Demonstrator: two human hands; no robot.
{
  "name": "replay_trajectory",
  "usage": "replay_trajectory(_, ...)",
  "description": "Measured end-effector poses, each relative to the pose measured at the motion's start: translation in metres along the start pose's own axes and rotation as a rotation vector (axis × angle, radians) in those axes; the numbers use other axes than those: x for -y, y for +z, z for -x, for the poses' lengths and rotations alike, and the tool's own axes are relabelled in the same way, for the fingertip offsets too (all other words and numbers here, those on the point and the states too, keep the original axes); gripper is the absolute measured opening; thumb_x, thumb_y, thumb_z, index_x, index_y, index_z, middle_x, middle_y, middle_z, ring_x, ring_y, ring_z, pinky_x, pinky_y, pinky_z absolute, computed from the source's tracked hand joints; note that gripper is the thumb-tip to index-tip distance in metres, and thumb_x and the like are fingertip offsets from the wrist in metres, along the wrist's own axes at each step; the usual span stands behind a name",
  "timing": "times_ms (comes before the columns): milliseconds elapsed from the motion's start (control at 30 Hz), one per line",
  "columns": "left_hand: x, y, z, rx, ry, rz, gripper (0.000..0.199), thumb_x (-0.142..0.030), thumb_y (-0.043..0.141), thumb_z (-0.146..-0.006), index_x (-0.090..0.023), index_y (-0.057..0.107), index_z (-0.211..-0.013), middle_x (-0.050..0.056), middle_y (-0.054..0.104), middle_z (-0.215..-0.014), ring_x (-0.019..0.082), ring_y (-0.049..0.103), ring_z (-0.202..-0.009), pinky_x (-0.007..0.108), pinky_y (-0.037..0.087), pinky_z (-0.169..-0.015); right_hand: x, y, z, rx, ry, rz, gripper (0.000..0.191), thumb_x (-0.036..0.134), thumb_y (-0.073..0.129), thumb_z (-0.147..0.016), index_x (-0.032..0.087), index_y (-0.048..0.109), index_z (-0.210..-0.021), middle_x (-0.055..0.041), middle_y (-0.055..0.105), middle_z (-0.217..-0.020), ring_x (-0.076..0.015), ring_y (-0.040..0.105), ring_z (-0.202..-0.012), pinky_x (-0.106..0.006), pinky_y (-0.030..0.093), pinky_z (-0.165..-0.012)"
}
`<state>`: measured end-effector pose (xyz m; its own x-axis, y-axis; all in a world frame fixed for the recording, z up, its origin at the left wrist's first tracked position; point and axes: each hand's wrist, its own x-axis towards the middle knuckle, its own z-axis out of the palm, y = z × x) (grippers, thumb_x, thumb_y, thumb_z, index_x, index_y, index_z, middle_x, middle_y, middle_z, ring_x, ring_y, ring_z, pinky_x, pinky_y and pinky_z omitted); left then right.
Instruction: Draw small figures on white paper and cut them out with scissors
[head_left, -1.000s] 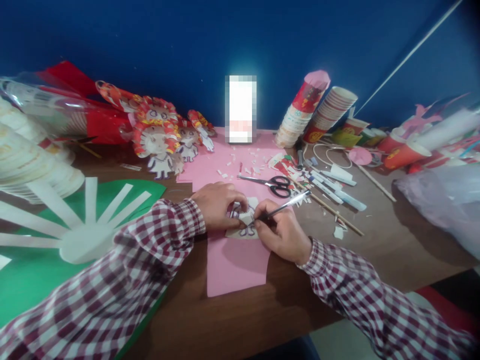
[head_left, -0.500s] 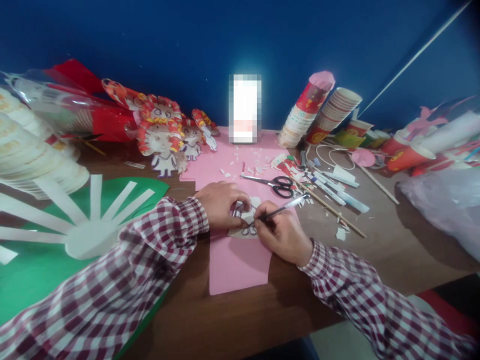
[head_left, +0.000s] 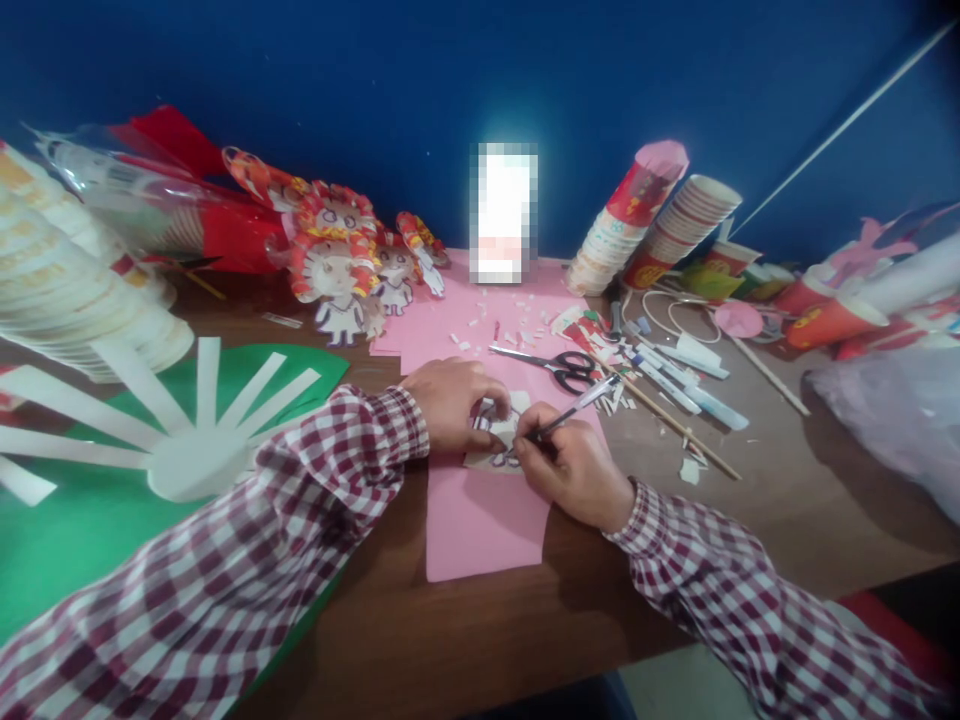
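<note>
A small white piece of paper (head_left: pixel 499 410) with a figure drawn in dark outline lies on pink paper (head_left: pixel 484 530). My left hand (head_left: pixel 454 405) holds it down, with the thumb and curled fingers resting on it from the left. In my right hand (head_left: pixel 574 465), closed in a writing grip, is a pen (head_left: pixel 577 405) whose lower end is at the drawing. The fingers partly cover the figure and the pen's tip. Just beyond the hands lie black-handled scissors (head_left: pixel 574 370).
Paper scraps and markers (head_left: pixel 667 375) lie to the right, beside a wooden stick (head_left: pixel 690 435). Stacked paper cups (head_left: pixel 630 220) stand behind. Paper figures (head_left: pixel 341 310) stand back left. A green sheet (head_left: pixel 90 540) carries a cut white cup (head_left: pixel 191 465).
The whole view has shifted slightly, so things appear further right. Both hands stay at the small paper, and the pen remains in my right hand.
</note>
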<state>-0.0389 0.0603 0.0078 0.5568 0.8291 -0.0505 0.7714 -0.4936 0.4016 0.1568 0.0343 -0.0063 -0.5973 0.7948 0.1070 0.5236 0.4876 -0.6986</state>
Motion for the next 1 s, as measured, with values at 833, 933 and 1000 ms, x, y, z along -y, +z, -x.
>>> replay_trajectory(833,-0.0003,0.0025,-0.0074,0.041,-0.047,-0.029,0.037,-0.052,0.062,-0.059,-0.029,0.065,-0.087,0.001,0.058,-0.082,0.02,0.051,-0.078,0.031,0.035,-0.068,0.0003,-0.0002,0.0005,0.034,0.003,0.01,0.006,0.021,0.044,-0.085,0.019,0.046,-0.08,0.0046,0.043,-0.058,-0.0095,0.04,-0.049,-0.022,0.03,-0.048)
replay_trajectory(933,-0.0007,0.0023,-0.0075,0.047,-0.064,-0.03,0.037,-0.053,0.062,-0.058,-0.03,0.065,-0.087,0.001,0.058,-0.082,0.02,0.051,-0.078,0.031,0.034,-0.067,0.0007,-0.0012,0.0008,0.05,0.003,0.005,0.006,0.021,0.045,-0.085,0.019,0.046,-0.08,0.0051,0.042,-0.057,-0.0094,0.039,-0.048,-0.022,0.03,-0.048)
replay_trajectory(1000,-0.0013,0.0023,-0.0074,0.047,-0.067,-0.034,0.037,-0.053,0.062,-0.058,-0.03,0.065,-0.086,0.002,0.057,-0.082,0.02,0.05,-0.077,0.031,0.034,-0.066,0.001,-0.0014,0.0011,0.053,0.006,0.004,0.005,0.021,0.045,-0.084,0.019,0.046,-0.08,0.0052,0.042,-0.056,-0.0094,0.039,-0.047,-0.022,0.03,-0.048)
